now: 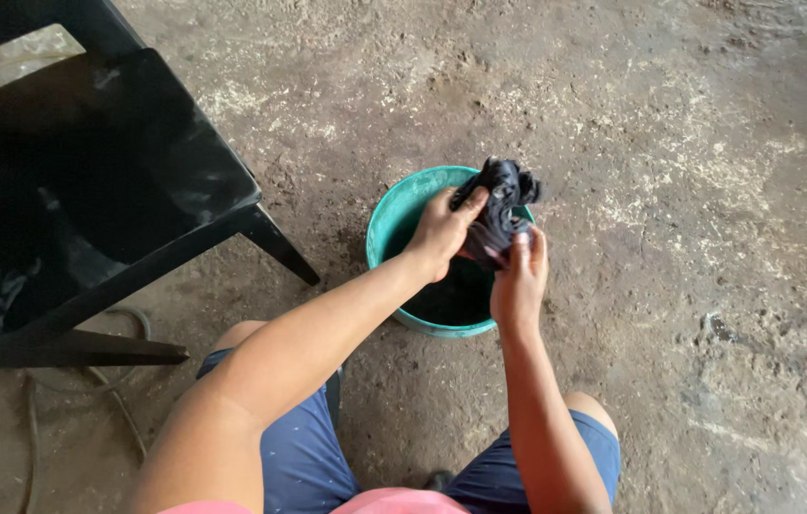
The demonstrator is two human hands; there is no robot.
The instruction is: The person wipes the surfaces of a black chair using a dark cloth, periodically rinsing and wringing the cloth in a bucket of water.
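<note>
Head view shows, at frame centre, the left hand (442, 233) and right hand (518, 281) both clenched on a dark wet cloth (503, 195) above the teal bucket (394, 214); twisting it directly over the bucket would probably keep drips off the floor (689, 190).

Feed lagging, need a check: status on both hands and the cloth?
Left hand and right hand: both in a shut grip on the black cloth. Cloth bunched, held above the teal bucket. Black table at left, clear of the hands.
</note>
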